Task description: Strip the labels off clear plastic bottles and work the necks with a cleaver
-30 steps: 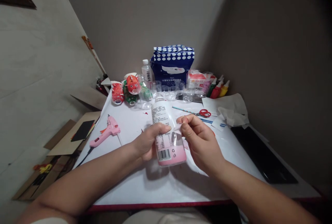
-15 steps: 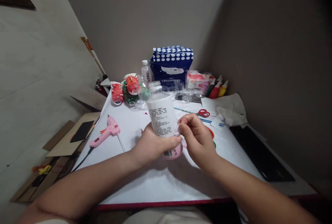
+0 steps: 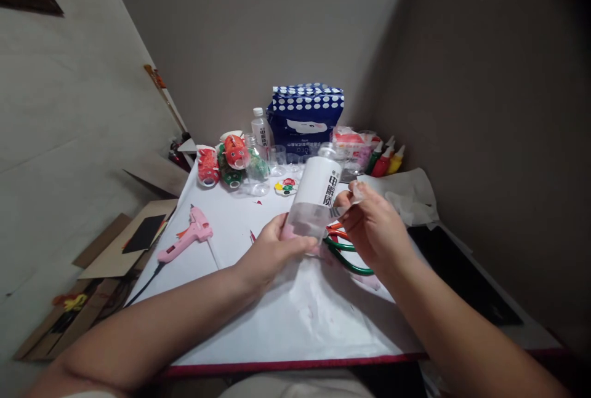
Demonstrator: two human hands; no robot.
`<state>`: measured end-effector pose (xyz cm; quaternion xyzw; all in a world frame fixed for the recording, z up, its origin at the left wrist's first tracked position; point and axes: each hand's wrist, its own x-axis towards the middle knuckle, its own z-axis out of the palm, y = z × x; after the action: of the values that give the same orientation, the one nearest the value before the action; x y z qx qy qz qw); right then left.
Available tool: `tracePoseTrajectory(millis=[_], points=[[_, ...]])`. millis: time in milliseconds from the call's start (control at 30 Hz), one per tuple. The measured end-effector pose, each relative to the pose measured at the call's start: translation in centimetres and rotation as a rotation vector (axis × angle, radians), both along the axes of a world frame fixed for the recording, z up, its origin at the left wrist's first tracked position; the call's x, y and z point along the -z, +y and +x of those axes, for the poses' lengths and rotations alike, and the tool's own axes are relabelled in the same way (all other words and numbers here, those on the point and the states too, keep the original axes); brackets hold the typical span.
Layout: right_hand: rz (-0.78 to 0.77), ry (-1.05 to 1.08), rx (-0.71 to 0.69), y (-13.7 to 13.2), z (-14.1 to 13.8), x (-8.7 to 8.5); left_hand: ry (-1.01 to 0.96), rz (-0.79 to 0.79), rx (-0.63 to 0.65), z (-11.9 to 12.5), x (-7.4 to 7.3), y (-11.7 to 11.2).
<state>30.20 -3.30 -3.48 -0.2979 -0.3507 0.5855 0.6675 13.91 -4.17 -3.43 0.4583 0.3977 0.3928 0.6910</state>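
A plastic bottle (image 3: 318, 179) without a cap, wrapped in a white label with black characters, is tilted above the middle of the table. My left hand (image 3: 274, 253) is closed around its lower part. There the label has come away and the clear wall shows pinkish. A torn strip of the label (image 3: 340, 211) runs from the bottle to my right hand (image 3: 373, 216), whose fingers pinch its end. Green-handled scissors (image 3: 348, 258) lie under my right hand, with an orange handle (image 3: 339, 233) beside them.
A pink glue gun (image 3: 196, 229) lies on the left. Behind are fish crafts (image 3: 236, 152), a clear bottle (image 3: 257, 173), a capped bottle (image 3: 260, 127), a blue bag (image 3: 302, 130), a paint palette (image 3: 287, 186) and paint bottles (image 3: 383, 161). A dark flat panel (image 3: 462, 275) lies right.
The bottle has turned and tilted to the right, showing large characters now. My right hand has pulled away to the right, tearing a strip of label from the lower part.
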Motion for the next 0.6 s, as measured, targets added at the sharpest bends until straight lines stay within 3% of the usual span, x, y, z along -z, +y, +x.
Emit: tracePoseTrajectory(millis=[167, 267, 500, 600], points=[[0.091, -0.010, -0.155, -1.5, -0.6, -0.6, 0.122, 0.140, 0.081, -0.4, -0.2, 0.2], [0.108, 0.038, -0.254, -1.6, -0.2, -0.9, 0.175, 0.131, 0.158, -1.1, -0.9, 0.5], [-0.073, -0.007, -0.032, 1.7, 2.1, 0.2, -0.197, -0.156, 0.492, -2.7, -2.5, 1.4], [-0.110, -0.078, -0.074, 1.8, 2.0, 0.8, -0.282, -0.230, 0.567, -3.2, -2.3, 1.9]])
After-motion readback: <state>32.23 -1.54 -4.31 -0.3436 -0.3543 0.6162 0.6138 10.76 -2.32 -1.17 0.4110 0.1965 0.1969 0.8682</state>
